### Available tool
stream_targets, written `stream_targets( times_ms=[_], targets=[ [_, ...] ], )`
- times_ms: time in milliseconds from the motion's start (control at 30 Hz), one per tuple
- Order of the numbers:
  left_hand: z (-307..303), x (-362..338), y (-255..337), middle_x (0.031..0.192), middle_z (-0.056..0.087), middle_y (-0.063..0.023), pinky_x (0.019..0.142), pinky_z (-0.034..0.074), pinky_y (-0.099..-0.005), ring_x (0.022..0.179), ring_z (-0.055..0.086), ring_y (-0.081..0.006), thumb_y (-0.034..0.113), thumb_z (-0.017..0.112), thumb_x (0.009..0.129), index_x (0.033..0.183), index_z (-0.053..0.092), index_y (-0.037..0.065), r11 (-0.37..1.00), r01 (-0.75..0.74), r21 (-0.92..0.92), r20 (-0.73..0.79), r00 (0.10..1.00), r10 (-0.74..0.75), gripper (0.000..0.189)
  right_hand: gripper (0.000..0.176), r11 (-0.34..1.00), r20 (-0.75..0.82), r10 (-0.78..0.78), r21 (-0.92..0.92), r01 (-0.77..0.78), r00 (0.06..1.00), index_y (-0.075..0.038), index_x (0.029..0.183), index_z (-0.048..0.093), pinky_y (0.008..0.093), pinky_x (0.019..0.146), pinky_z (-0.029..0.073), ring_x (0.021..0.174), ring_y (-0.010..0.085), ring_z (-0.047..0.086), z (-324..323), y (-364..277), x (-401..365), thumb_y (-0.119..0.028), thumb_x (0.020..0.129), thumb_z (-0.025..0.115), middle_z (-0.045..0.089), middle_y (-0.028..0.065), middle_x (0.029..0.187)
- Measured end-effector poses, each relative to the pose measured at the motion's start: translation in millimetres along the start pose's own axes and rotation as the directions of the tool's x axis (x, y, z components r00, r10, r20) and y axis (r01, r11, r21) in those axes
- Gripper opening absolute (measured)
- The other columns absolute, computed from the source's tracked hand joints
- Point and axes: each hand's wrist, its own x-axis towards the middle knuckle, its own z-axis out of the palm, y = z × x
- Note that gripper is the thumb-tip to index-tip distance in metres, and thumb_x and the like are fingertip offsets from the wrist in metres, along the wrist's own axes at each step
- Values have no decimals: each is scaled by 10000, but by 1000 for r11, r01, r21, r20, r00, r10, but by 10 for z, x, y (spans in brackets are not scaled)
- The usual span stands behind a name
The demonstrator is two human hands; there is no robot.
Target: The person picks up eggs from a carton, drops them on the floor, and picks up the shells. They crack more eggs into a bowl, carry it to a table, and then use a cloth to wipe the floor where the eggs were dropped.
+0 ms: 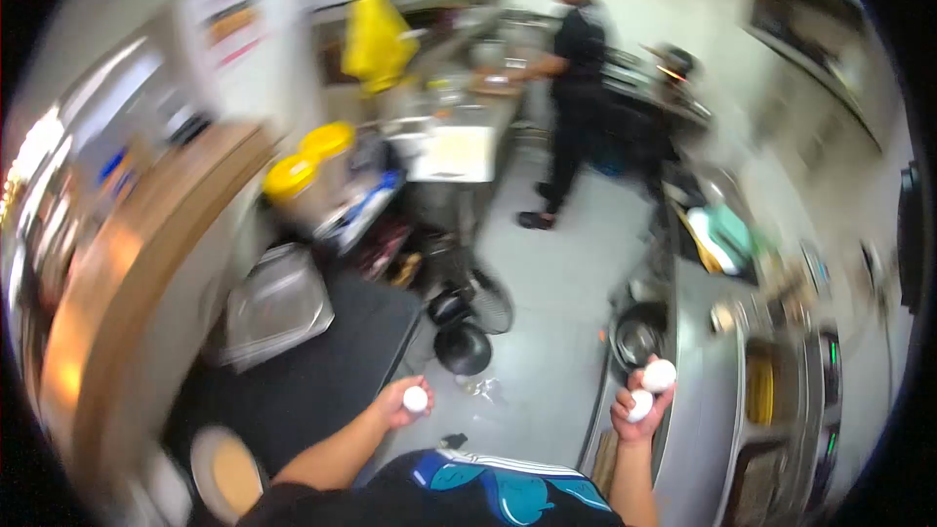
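In the lower middle, my left hand (393,406) has its fingers wrapped round one white egg (416,399), held near the edge of a black countertop (366,320). My right hand (634,425) grips two more: an upper egg (660,376) at the fingertips and a lower egg (639,407) against the fingers. Both hands are raised in front of my body, apart from each other. Beside my right hand is the steel counter (695,356) along the right wall. Motion blur softens most details.
A clear plastic container (279,304) sits on the black countertop. Black pans (462,347) are low beside the aisle floor (551,283). A person in black (576,68) stands farther up the aisle. Yellow-lidded tubs (291,177) stand at left, beyond a wooden ledge (146,244).
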Motion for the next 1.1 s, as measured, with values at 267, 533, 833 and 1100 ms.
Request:
stream_targets(
  times_ms=[267, 533, 833, 1100],
  targets=[
    [-272, -1456, -1708, 797, 606, -107, 685, 521, -397, 766, 613, -252, 240, 501, 857, 803, 567, 60, 703, -632, -325, -418, 763, 493, 199, 543, 823, 354, 560, -141, -550, 749, -350, 1352, 292, 259, 447, 359, 577, 162, 413, 74, 226, 337, -533, 862, 435, 548, 51, 1171],
    [-172, -2695, -2869, 828, 606, -129, 727, 516, -389, 789, 601, -256, 250, 496, 870, 788, 567, 57, 270, -902, -337, -639, 430, 638, 221, 588, 507, 391, 814, -118, -854, 429, -289, 1344, 305, 311, 440, 401, 607, 234, 502, 553, 1421, 21, -579, 846, 425, 567, 96, 1097],
    [27, -4163, -4500, 942, 569, -205, 866, 447, -434, 949, 543, -343, 189, 522, 821, 930, 539, 27, -275, -961, -20, -849, -129, 512, 196, 563, -29, 423, 891, -309, -951, -165, -275, 1298, 389, 332, 526, 426, 639, 226, 497, 1220, 3062, -1395, -573, 827, 468, 576, 109, 1097],
    [-131, -5487, -6010, 1111, 501, -248, 974, 376, -465, 1107, 465, -369, 227, 445, 888, 1096, 465, 32, -488, -851, 194, -815, -417, 403, 285, 592, -475, 398, 679, -403, -782, -617, -227, 1260, 416, 324, 501, 435, 636, 225, 530, 1810, 4432, -4034, -571, 790, 523, 594, 113, 1053]
  ],
)
